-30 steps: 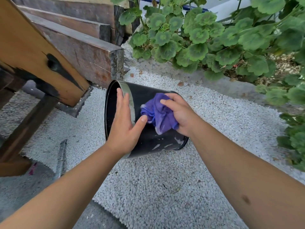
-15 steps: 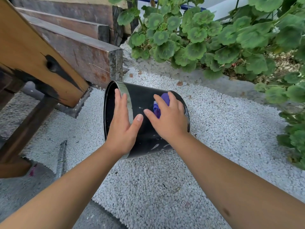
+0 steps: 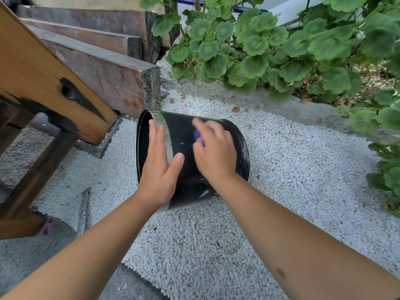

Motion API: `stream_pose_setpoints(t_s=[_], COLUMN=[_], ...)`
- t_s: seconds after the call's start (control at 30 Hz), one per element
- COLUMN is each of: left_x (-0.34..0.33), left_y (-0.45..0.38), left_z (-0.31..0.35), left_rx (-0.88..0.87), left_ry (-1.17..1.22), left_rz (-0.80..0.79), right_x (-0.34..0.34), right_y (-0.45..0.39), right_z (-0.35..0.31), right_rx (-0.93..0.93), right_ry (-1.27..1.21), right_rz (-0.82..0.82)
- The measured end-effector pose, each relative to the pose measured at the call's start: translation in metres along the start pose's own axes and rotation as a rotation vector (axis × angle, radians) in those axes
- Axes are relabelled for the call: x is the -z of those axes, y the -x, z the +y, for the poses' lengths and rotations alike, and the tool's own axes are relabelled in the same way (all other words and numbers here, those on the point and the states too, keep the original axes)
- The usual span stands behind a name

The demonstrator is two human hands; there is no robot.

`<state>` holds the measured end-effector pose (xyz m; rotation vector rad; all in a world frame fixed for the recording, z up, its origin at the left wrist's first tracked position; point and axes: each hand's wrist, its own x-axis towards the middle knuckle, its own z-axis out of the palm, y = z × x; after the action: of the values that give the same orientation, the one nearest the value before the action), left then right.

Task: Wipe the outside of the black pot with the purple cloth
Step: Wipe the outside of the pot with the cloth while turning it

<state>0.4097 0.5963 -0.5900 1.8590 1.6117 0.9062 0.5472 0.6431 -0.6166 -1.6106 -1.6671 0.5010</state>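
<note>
The black pot (image 3: 184, 135) lies on its side on white gravel, its open mouth facing left with a shiny metal band at the rim. My left hand (image 3: 160, 167) rests flat against the pot's wall near the rim, fingers spread over the band. My right hand (image 3: 214, 152) presses on the pot's upper side and covers the purple cloth (image 3: 198, 135), of which only a small patch shows between the fingers. The hand is blurred by motion.
A slanted wooden beam (image 3: 49, 87) and stacked timber steps (image 3: 104, 68) stand at the left, close to the pot's mouth. Green leafy plants (image 3: 270, 53) fill the back and right. A metal bar (image 3: 83, 211) lies on the ground at the lower left.
My right hand has slid over the cloth and up across the pot's side, so the cloth went from mostly visible to nearly hidden. My left hand has stayed on the rim.
</note>
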Motion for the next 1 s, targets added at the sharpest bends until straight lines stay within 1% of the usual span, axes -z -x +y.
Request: stream_pose_setpoints(t_s=[0.07,0.17,0.23,0.27,0.33,0.43,0.5,0.57,0.67,0.7,0.77,0.8,0.9,1.0], left_x=[0.001,0.003,0.004,0.004,0.006,0.004,0.002,0.000,-0.003,-0.003,-0.001,0.000,0.004,0.009], left_y=[0.000,0.000,0.002,0.004,0.005,0.006,0.005,0.003,0.002,0.002,0.002,0.001,-0.003,-0.006], left_z=[-0.001,-0.006,-0.008,-0.009,-0.012,-0.014,-0.011,-0.008,-0.008,-0.008,-0.011,-0.012,-0.017,-0.018], left_rx=[-0.034,-0.033,-0.024,-0.016,0.000,0.014,0.024,0.035,0.029,0.024,0.033,0.042,0.066,0.115], left_ry=[0.038,0.038,0.058,0.062,0.042,0.026,0.044,0.053,0.043,0.043,0.049,0.057,0.095,0.136], left_rz=[0.010,0.015,0.012,0.009,0.009,0.023,0.024,0.023,0.038,0.041,0.033,0.031,0.056,0.063], right_x=[-0.004,-0.015,-0.018,-0.018,-0.019,-0.015,-0.012,-0.011,-0.013,-0.015,-0.021,-0.024,-0.032,-0.037], right_y=[0.006,0.021,0.024,0.023,0.022,0.035,0.047,0.053,0.054,0.054,0.055,0.057,0.066,0.074], right_z=[-0.023,-0.033,-0.026,-0.020,-0.002,0.035,0.053,0.061,0.055,0.048,0.029,0.020,0.000,-0.003], right_rx=[0.130,0.329,0.361,0.330,0.205,-0.054,-0.187,-0.265,-0.328,-0.310,-0.213,-0.139,0.164,0.402], right_ry=[-0.079,-0.065,0.014,0.066,0.165,0.241,0.269,0.245,0.094,0.051,0.005,-0.013,-0.056,-0.057], right_rz=[0.015,0.031,0.070,0.103,0.136,0.105,0.086,0.078,0.141,0.169,0.205,0.208,0.188,0.168])
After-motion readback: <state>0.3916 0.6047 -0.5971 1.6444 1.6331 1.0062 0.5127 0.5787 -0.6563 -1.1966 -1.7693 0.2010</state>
